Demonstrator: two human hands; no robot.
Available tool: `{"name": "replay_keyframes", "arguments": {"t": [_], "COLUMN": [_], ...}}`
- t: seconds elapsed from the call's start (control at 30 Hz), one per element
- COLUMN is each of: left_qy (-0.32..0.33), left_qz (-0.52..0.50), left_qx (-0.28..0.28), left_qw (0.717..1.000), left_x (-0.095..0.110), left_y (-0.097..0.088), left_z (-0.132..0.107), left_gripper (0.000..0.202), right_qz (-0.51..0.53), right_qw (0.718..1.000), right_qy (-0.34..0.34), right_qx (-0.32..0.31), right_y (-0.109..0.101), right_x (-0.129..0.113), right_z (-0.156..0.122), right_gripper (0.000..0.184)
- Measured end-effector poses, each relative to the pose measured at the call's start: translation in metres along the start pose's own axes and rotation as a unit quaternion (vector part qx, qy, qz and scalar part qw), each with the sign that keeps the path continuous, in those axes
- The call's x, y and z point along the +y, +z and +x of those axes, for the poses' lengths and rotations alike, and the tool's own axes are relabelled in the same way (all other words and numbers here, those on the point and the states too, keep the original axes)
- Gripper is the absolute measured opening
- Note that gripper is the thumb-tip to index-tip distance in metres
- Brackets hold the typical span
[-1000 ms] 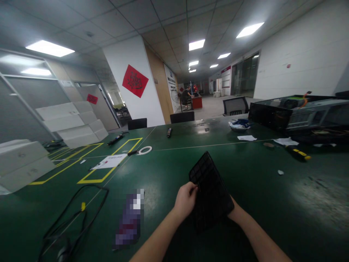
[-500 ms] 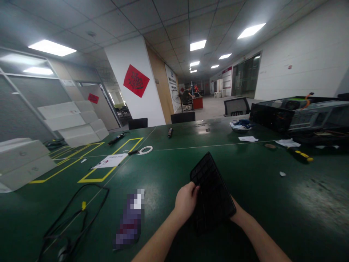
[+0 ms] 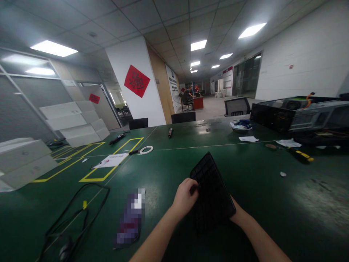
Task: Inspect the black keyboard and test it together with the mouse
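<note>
A black flat rectangular panel with a raised grid of squares on its face (image 3: 211, 189) is held tilted over the green table; its exact kind cannot be told. My right hand (image 3: 235, 211) supports it from behind at the lower right edge, its fingers hidden by the panel. At the panel's left edge, the fingers of my left hand (image 3: 188, 193) are curled in against the gridded face. Whether something small is pinched in them is not visible. A purple pixelated packet-like item (image 3: 130, 220) lies left of my left forearm.
A black cable (image 3: 105, 196) loops at the lower left. Beyond lie a white tape ring (image 3: 146, 150), a paper sheet (image 3: 111, 160) and a dark cylinder (image 3: 170, 132). White boxes (image 3: 79, 123) stand left; an open computer case (image 3: 297, 112) and a yellow-black screwdriver (image 3: 301, 155) are right.
My left hand has turned slightly, its knuckles a little higher and its fingers more curled at the panel's edge. The panel and my right hand have barely moved.
</note>
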State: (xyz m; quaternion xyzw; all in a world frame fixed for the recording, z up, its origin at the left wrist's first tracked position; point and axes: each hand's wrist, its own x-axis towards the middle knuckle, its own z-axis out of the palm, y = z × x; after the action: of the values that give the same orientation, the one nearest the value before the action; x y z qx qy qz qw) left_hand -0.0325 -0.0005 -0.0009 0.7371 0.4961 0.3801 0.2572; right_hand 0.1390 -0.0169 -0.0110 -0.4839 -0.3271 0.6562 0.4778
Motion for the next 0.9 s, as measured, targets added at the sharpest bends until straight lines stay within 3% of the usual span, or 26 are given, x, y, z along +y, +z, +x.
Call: {"name": "replay_keyframes", "arguments": {"t": [0.07, 0.17, 0.23, 0.3, 0.37, 0.43, 0.53, 0.67, 0.8, 0.9], "left_qy": [-0.103, -0.258, -0.292, -0.265, -0.200, -0.127, -0.023, 0.069, 0.051, -0.066], "left_qz": [-0.139, -0.346, -0.374, -0.316, -0.214, -0.110, 0.006, 0.116, 0.214, 0.313], "left_qx": [0.027, 0.018, -0.014, -0.055, -0.094, -0.116, -0.125, -0.106, -0.022, 0.063], "left_qw": [0.985, 0.902, 0.880, 0.909, 0.951, 0.979, 0.992, 0.985, 0.975, 0.945], "left_x": [-0.001, -0.001, -0.001, -0.002, -0.004, -0.004, -0.001, 0.004, -0.002, -0.018], "left_y": [0.000, -0.004, -0.007, -0.010, -0.011, -0.012, -0.012, -0.014, -0.031, -0.063], "left_z": [0.003, 0.006, 0.006, 0.004, 0.003, 0.002, 0.002, 0.000, 0.012, 0.037], "left_gripper": [0.013, 0.008, 0.009, 0.021, 0.044, 0.054, 0.044, 0.030, 0.027, 0.033], "right_qz": [-0.015, -0.036, -0.038, -0.035, -0.028, -0.014, -0.027, -0.118, -0.167, -0.271], "right_qw": [1.000, 0.998, 0.998, 0.998, 0.998, 0.999, 0.998, 0.987, 0.973, 0.939], "right_qy": [0.005, -0.005, -0.014, -0.014, -0.012, -0.013, -0.029, -0.083, -0.138, -0.179], "right_qx": [-0.025, -0.046, -0.039, -0.040, -0.048, -0.044, -0.039, -0.064, -0.084, -0.109], "right_y": [-0.001, 0.000, 0.001, 0.002, 0.002, 0.001, -0.003, -0.003, -0.001, -0.004], "right_x": [0.000, -0.003, -0.007, -0.011, -0.011, -0.009, -0.001, 0.010, 0.010, 0.003], "right_z": [-0.001, -0.005, -0.008, -0.011, -0.011, -0.008, 0.001, 0.014, 0.013, 0.006], "right_gripper": [0.036, 0.033, 0.027, 0.023, 0.021, 0.020, 0.021, 0.025, 0.029, 0.041]}}
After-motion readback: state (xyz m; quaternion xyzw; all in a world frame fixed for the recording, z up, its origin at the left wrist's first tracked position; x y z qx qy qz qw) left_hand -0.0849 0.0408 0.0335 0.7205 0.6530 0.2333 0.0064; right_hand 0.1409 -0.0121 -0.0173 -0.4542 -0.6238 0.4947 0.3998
